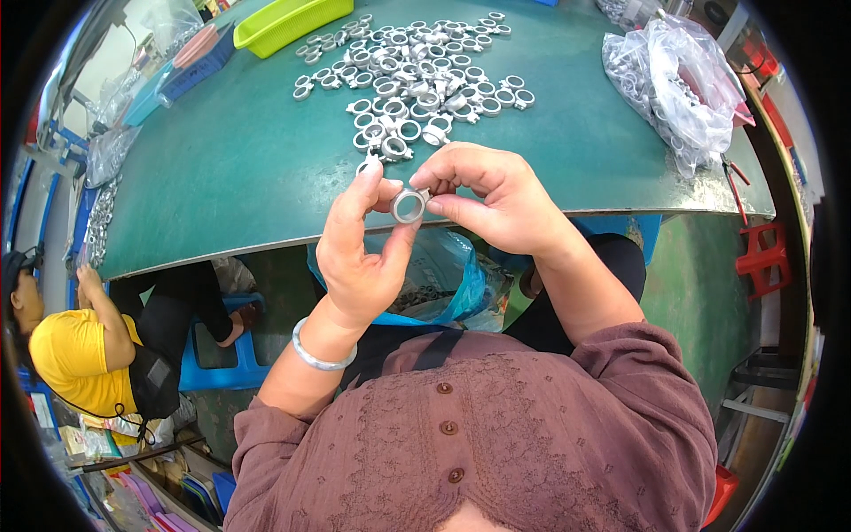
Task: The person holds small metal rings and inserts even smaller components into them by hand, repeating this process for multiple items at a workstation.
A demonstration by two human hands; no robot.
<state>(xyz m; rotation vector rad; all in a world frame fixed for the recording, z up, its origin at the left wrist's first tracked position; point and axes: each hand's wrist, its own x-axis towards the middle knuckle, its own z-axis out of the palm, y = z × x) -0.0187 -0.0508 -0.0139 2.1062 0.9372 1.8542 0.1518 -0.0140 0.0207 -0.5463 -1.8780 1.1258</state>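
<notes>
Between my two hands, just over the table's near edge, is a grey metal ring (408,207) with a small lug on its side. The thumb and fingers of my left hand (362,253) pinch the ring from its left. My right hand (496,195) has thumb and index finger closed on the lug at the ring's right side. Beyond my hands, a loose heap of similar grey rings (412,75) spreads over the green table (226,168). One of these rings lies right behind my left fingertips, partly hidden by them.
A lime green basket (292,27) stands at the far left, near blue trays (191,71). At the right lies a clear plastic bag (678,89) of parts, with red-handled pliers (736,186) nearby. A blue bag (461,275) hangs below the edge. A person in yellow (84,359) sits left.
</notes>
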